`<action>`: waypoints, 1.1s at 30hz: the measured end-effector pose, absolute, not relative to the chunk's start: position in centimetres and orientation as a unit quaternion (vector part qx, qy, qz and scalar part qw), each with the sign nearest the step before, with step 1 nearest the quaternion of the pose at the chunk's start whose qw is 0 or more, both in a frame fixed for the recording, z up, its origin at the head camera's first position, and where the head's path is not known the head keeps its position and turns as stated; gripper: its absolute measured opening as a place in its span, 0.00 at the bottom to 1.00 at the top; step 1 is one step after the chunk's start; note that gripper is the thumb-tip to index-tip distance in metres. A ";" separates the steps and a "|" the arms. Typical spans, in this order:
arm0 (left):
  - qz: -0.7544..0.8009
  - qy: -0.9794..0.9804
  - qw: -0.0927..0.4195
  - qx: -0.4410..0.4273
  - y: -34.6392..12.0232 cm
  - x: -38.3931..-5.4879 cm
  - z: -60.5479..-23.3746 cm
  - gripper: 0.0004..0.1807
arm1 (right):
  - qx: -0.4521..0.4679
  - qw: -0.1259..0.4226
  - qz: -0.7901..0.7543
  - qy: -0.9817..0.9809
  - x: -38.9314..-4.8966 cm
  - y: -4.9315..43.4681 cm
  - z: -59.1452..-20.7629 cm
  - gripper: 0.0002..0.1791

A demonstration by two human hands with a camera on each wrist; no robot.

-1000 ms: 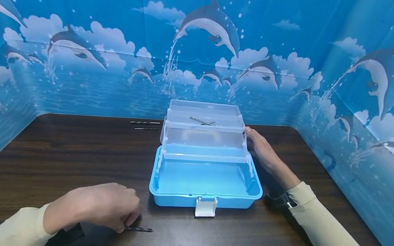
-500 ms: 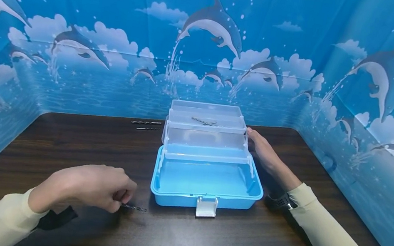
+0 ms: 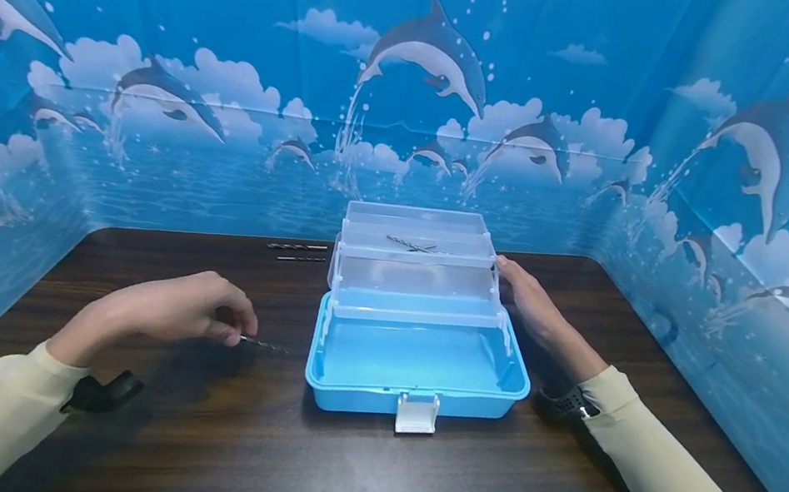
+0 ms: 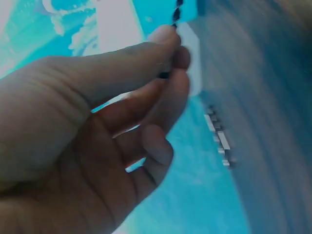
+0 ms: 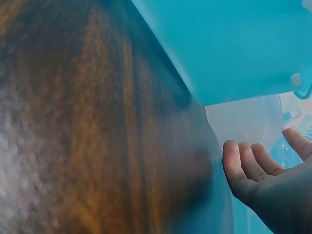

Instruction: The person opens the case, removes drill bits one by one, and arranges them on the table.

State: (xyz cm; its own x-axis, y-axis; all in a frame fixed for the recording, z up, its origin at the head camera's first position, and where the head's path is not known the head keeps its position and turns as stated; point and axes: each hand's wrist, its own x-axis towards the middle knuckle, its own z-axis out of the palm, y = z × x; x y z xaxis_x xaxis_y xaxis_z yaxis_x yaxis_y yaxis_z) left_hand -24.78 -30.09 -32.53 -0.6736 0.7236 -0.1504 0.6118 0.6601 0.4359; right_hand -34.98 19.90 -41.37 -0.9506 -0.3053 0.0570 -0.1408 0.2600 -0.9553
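Left side: a dark drill bit [image 3: 263,344] is held in the left grip [image 3: 177,308], pinched by thumb and forefinger at one end, the other fingers loosely bent. The spiral part is pointed toward the blue box [image 3: 357,403], short of its left wall, and seems to be held clear of the worktop [image 3: 346,483].

Right side: nothing is seen enclosed by the right grip [image 3: 527,298]. Its fingers are relaxed, laid at the right end of the upper tray [image 3: 359,228] and near the clear lid [image 5: 243,117]; how firmly these are pressed cannot be told.

Crossed bits [image 3: 410,244] are held in the upper tray; nothing is seen in the lower tray [image 3: 398,276]. Two loose bits [image 3: 298,247] are laid roughly parallel at the back left, just beside the box.

Step in hand, as judged: the bit to be moved by its end. A light, firm pinch is advised, the free tip watched, since so thin a thing could be swivelled by a knock. The trays are best steadied from the right without being pushed.

Edges: the tray lips and the box's left rim should be cleared from above. Room is offered by bare worktop left and front; the rear is bounded by the printed cloth [image 3: 225,155], and at front the white latch [image 3: 416,414] is jutting out, best avoided
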 end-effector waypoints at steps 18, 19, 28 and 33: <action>0.339 0.926 0.050 0.159 -32.6 -31.4 -35.7 0.17 | -0.146 0.057 -0.582 0.798 -35.1 20.4 -41.0 0.44; 0.351 0.924 0.046 0.143 -32.4 -31.8 -36.0 0.19 | -0.143 0.057 -0.585 0.796 -35.0 20.4 -41.0 0.44; 0.400 0.913 0.027 0.083 -30.5 -36.2 -38.0 0.21 | -0.144 0.068 -0.589 0.793 -35.0 20.2 -41.5 0.44; 0.371 0.924 -0.008 0.090 -31.2 -38.4 -39.5 0.19 | -0.145 0.067 -0.591 0.791 -35.1 19.9 -41.5 0.43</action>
State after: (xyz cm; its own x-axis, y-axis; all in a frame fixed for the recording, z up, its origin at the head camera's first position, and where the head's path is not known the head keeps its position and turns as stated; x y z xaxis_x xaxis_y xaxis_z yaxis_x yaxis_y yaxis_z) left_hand -38.37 -31.24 -39.54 -0.9837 0.1602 0.0818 0.1723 0.7080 0.6849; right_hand -35.14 19.91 -41.49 -0.9488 -0.3089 0.0660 -0.1510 0.2601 -0.9537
